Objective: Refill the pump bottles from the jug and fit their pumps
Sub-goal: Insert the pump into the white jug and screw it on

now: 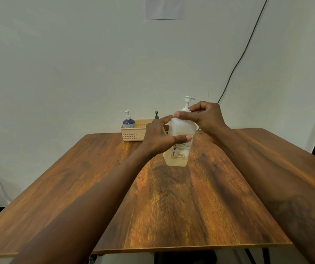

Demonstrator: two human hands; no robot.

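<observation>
A translucent white pump bottle (180,130) with a label stands upright in the middle of the wooden table (172,197). My left hand (159,137) grips its body from the left, thumb across the label. My right hand (205,117) pinches the collar of its white pump (188,101) at the neck. In the beige basket (132,135) at the table's far edge stand a blue pump bottle (128,121) and a dark pump bottle (156,114), the latter mostly hidden behind my left hand. No jug is in view.
The white wall rises directly behind the table, with a sheet of paper (165,8) taped high up and a black cable (242,54) running down to the table's back right.
</observation>
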